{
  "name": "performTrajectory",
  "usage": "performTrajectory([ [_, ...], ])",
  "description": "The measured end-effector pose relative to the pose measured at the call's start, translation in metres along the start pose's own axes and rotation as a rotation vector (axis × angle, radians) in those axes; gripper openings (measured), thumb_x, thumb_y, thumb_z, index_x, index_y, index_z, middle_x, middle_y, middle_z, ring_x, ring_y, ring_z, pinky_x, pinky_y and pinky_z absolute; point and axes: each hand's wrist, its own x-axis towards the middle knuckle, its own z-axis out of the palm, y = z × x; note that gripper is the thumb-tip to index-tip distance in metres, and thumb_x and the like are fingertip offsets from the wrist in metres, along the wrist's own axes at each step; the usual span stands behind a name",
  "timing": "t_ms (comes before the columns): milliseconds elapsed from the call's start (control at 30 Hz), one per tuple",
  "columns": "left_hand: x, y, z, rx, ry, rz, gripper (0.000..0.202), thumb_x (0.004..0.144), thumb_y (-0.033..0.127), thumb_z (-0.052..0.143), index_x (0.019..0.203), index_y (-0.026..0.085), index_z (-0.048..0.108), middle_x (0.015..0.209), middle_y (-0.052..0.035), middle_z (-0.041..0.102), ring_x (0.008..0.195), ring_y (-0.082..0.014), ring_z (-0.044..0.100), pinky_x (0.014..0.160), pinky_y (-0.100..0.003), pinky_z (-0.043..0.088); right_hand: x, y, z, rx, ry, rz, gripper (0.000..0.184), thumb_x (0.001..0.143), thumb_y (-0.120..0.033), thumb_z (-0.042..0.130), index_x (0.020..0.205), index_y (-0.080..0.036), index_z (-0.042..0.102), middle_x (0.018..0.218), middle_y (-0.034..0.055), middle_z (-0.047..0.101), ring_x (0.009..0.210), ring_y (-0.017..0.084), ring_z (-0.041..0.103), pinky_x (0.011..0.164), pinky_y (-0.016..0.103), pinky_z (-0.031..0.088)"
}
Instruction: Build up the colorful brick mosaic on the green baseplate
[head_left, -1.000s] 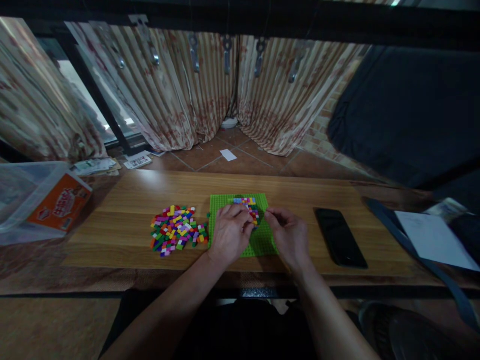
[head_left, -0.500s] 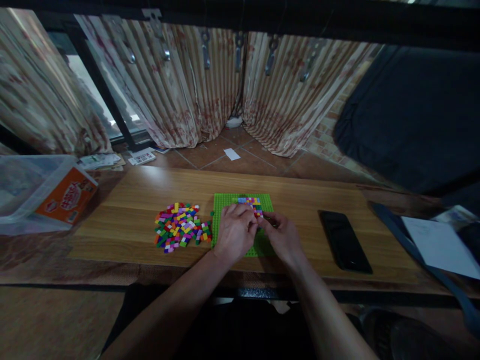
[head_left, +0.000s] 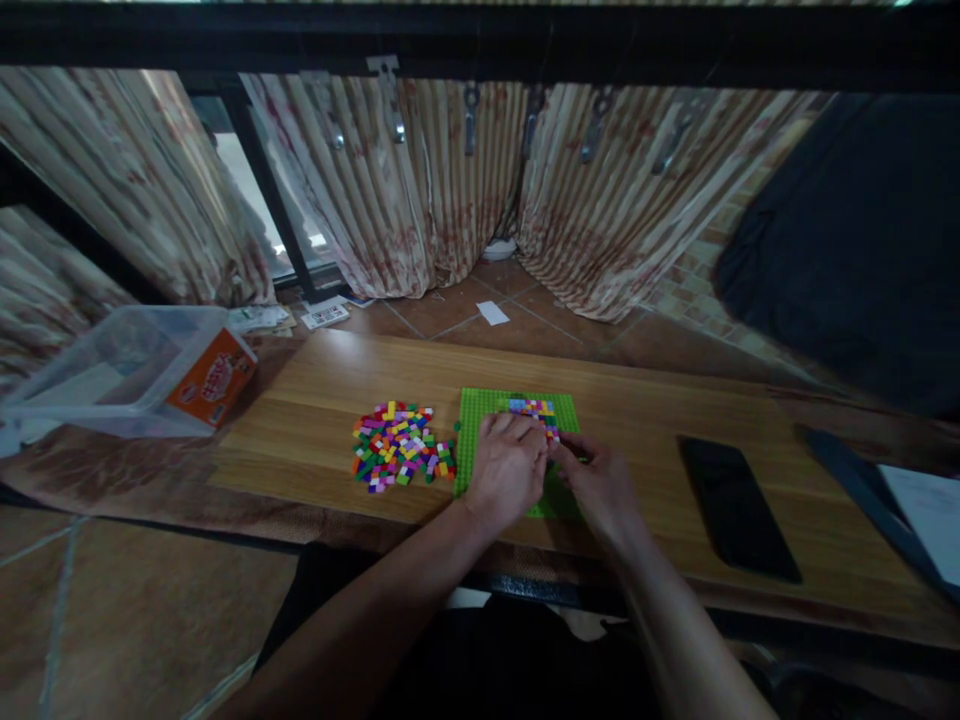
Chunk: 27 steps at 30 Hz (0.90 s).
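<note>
A green studded baseplate (head_left: 470,415) lies on the wooden board, partly covered by both hands. Small coloured building bricks (head_left: 534,407) form a patch near its far edge. My left hand (head_left: 508,462) rests over the plate with its fingers curled by the near side of that patch. From the right, my right hand (head_left: 601,488) meets it, thumb and fingers drawn together at the bricks. Whatever sits between the fingertips of either hand is hidden or too small to name. Left of the plate is a heap of loose bricks (head_left: 401,447) in many colours.
A black phone (head_left: 739,508) lies on the board (head_left: 637,400) at the right, with a dark strap (head_left: 862,500) and white paper (head_left: 926,510) beyond it. At the left stands a clear plastic box (head_left: 142,400) with an orange label. Striped curtains (head_left: 390,200) hang behind.
The view has shifted, so the whole scene sits farther right in the picture and more of the plastic box shows. Both hands keep almost the same place on the plate.
</note>
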Motion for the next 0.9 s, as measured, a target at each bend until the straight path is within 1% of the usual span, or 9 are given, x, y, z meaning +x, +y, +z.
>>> performTrajectory([
  [100,-0.002,0.0,-0.004,0.006,-0.015,0.012,0.008,0.087,0.02,0.056,0.086,0.019,0.064,0.103,-0.0052,0.069,0.101,-0.0229,0.056,0.092,-0.042,0.04,-0.001,0.001,-0.001,0.02,-0.063,0.1,0.049,0.074,-0.055,0.063,0.099,-0.015,0.074,0.084,0.0101,0.076,0.062,0.022,0.067,0.057,0.031,0.05],
  [233,-0.001,-0.01,-0.015,-0.027,0.039,-0.032,0.008,0.087,0.024,0.058,0.088,0.021,0.065,0.103,-0.0039,0.069,0.1,-0.0214,0.057,0.092,-0.039,0.041,0.0,0.0,-0.006,0.07,-0.03,0.138,0.052,0.074,-0.06,0.061,0.094,-0.013,0.075,0.078,0.0098,0.074,0.058,0.02,0.064,0.054,0.03,0.048],
  [333,0.004,-0.036,-0.033,0.057,0.082,-0.175,0.015,0.088,0.021,0.053,0.091,0.021,0.067,0.102,-0.0049,0.069,0.098,-0.0212,0.058,0.092,-0.038,0.043,0.002,-0.001,-0.012,0.114,0.063,0.16,0.052,0.074,-0.06,0.06,0.088,-0.012,0.073,0.075,0.0099,0.073,0.055,0.019,0.062,0.052,0.029,0.047],
  [467,0.008,-0.085,-0.063,0.25,-0.047,-0.455,0.025,0.083,0.013,0.051,0.095,0.02,0.072,0.099,-0.0076,0.071,0.097,-0.0226,0.061,0.091,-0.036,0.046,0.002,-0.005,-0.015,0.143,0.121,0.128,0.047,0.072,-0.058,0.063,0.082,-0.012,0.072,0.071,0.0088,0.071,0.055,0.018,0.061,0.05,0.027,0.045],
  [533,0.006,-0.105,-0.075,0.277,-0.123,-0.513,0.031,0.083,0.012,0.048,0.101,0.019,0.072,0.101,-0.0088,0.072,0.098,-0.023,0.062,0.09,-0.035,0.047,0.001,-0.007,-0.014,0.165,0.113,0.125,0.045,0.071,-0.056,0.064,0.082,-0.013,0.072,0.071,0.008,0.071,0.056,0.017,0.061,0.051,0.027,0.046],
  [600,0.003,-0.116,-0.082,0.286,-0.192,-0.527,0.033,0.081,0.01,0.049,0.101,0.02,0.074,0.103,-0.0091,0.072,0.099,-0.024,0.063,0.09,-0.035,0.048,0.001,-0.008,-0.012,0.191,0.106,0.132,0.043,0.071,-0.054,0.065,0.083,-0.013,0.072,0.072,0.0076,0.072,0.057,0.017,0.062,0.053,0.027,0.048],
  [667,0.001,-0.121,-0.083,0.283,-0.249,-0.506,0.031,0.08,0.011,0.052,0.098,0.022,0.075,0.105,-0.0083,0.073,0.102,-0.0242,0.063,0.093,-0.035,0.047,0.001,-0.009,-0.01,0.209,0.1,0.136,0.041,0.07,-0.052,0.066,0.083,-0.014,0.073,0.073,0.0073,0.072,0.059,0.017,0.062,0.055,0.027,0.049],
  [767,0.001,-0.119,-0.081,0.305,-0.301,-0.461,0.029,0.079,0.013,0.054,0.094,0.023,0.077,0.105,-0.0082,0.073,0.103,-0.0249,0.062,0.094,-0.037,0.046,0.001,-0.007,-0.009,0.224,0.094,0.127,0.039,0.069,-0.05,0.068,0.084,-0.014,0.074,0.075,0.0079,0.073,0.062,0.018,0.064,0.057,0.028,0.051],
  [900,0.004,-0.113,-0.078,0.353,-0.335,-0.483,0.027,0.081,0.017,0.052,0.09,0.022,0.077,0.101,-0.0105,0.074,0.102,-0.0276,0.063,0.09,-0.039,0.046,0.001,-0.006,-0.008,0.192,0.074,0.096,0.039,0.07,-0.05,0.069,0.086,-0.015,0.074,0.076,0.008,0.074,0.063,0.019,0.065,0.057,0.029,0.051],
])
